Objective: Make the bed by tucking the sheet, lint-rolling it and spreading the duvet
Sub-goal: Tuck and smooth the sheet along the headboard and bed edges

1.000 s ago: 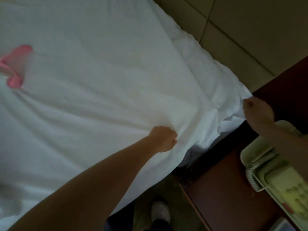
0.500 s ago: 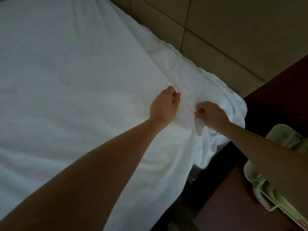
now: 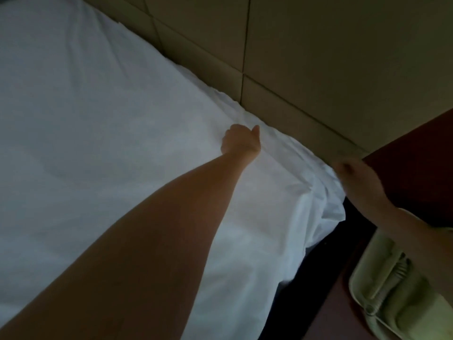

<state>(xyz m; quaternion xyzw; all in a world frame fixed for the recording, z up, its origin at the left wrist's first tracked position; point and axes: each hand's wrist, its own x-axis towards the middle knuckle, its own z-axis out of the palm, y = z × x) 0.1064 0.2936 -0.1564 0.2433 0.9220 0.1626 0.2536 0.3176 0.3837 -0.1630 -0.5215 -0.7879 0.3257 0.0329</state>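
- The sheet (image 3: 98, 143) is spread over the mattress at left. Its far edge is laid along the panelled headboard (image 3: 318, 69), and 1 loose corner is hung at right. Its long axis is judged to run from headboard to near left.
- Tucking is judged in hand; next, that corner needs pushing under.
- The left hand (image 3: 241, 141) is seen with fingers curled tight on the sheet near its far edge.
- The right hand (image 3: 358, 177) is blurred at the corner; its fingers cannot be told.
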